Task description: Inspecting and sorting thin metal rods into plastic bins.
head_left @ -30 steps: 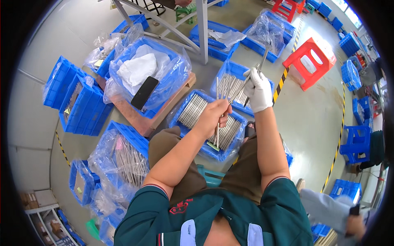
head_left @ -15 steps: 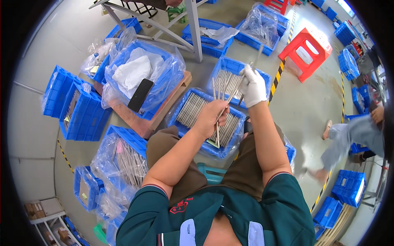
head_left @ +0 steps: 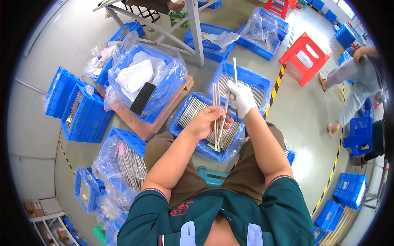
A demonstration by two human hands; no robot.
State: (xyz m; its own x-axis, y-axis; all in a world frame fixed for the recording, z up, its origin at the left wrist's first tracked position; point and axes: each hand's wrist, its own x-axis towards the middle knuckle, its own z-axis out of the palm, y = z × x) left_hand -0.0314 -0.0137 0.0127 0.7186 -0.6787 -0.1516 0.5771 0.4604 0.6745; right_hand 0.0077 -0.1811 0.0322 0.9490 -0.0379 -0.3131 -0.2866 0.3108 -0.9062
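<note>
My bare left hand (head_left: 204, 123) is closed around a small bunch of thin metal rods (head_left: 216, 137), which stand nearly upright in its grip. Beside it, my right hand (head_left: 243, 99), in a white glove, grips another metal rod (head_left: 235, 67) that points up and away from me. Both hands are over a plastic-lined blue crate (head_left: 173, 129) between my knees, filled with a row of similar rods (head_left: 191, 111). Just beyond sits a second blue crate (head_left: 251, 75), also holding rods, partly hidden by my gloved hand.
At left, a black phone (head_left: 143, 98) and white cloth (head_left: 134, 76) lie on a bagged crate on a wooden pallet (head_left: 137, 125). More rods fill a bagged crate (head_left: 133, 164) by my left knee. A red stool (head_left: 305, 57) stands right; a person (head_left: 356, 78) walks beyond it.
My gloved hand has come lower and nearer to my left hand, and its rod, blurred before, now shows sharply. The person at right has moved farther up the aisle.
</note>
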